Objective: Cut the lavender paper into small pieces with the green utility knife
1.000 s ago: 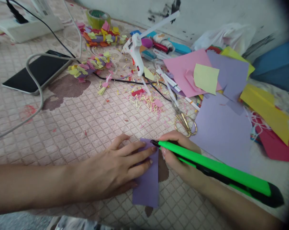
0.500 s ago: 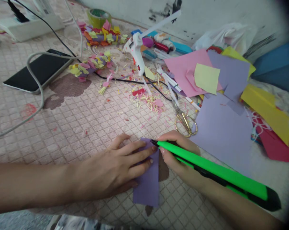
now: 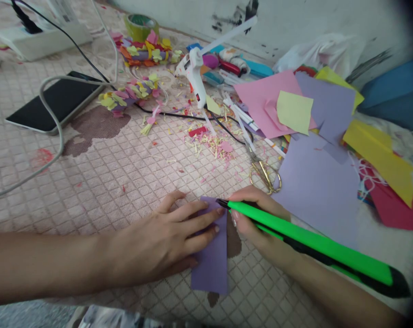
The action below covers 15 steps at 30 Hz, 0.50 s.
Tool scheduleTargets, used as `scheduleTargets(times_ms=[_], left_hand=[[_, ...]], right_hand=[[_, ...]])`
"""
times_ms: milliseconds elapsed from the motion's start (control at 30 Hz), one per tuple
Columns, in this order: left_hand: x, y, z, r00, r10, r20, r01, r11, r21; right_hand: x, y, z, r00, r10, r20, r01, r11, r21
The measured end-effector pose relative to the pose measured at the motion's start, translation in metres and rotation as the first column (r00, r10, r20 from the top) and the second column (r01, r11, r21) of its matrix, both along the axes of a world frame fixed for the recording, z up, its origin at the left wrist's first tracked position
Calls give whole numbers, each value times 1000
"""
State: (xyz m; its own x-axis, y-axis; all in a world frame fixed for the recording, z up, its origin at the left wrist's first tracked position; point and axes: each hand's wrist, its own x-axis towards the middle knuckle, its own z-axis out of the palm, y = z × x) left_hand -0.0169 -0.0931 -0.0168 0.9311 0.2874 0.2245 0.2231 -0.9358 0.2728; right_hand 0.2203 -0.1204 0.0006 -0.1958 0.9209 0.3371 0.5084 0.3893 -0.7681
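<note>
"What's far left?"

"A black tablet (image 3: 54, 102), beyond the left grip (image 3: 155, 241) on the surface (image 3: 141, 182). Next, also beyond that grip, are two paper-trimmed pieces (image 3: 127, 96) (image 3: 147, 52); they look mostly decorated, I'd judge."

"And the left grip itself?"

"Spread open, palm down, clasping nothing. Its fingers rest on the purple strip (image 3: 210, 273)."

"Is anything done on that strip?"

"It's already narrow and straight-edged, but I see no mark or trimming on the part showing. The fingers hide some, so I can't tell there."

"Further right?"

"Small scraps (image 3: 213, 148) lie beyond both grips, so some cutting seems done. The right grip (image 3: 261, 246) is closed round a green pen (image 3: 305, 234), its tip at the strip's upper right edge."

"Past that?"

"Scissors (image 3: 263, 173) just beyond the right grip, unheld, then a large purple sheet (image 3: 319, 191) to its right, mostly uncut."
</note>
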Motion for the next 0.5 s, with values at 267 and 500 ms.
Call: scheduleTargets(times_ms=[267, 500], left_hand=[[0, 0, 0, 1000, 9, 9, -9, 1000, -16], [0, 0, 0, 1000, 15, 13, -15, 1000, -6]], right_hand=[[0, 0, -1, 1000, 4, 24, -4, 1000, -7], [0, -1, -3, 1000, 12, 23, -12, 1000, -5]])
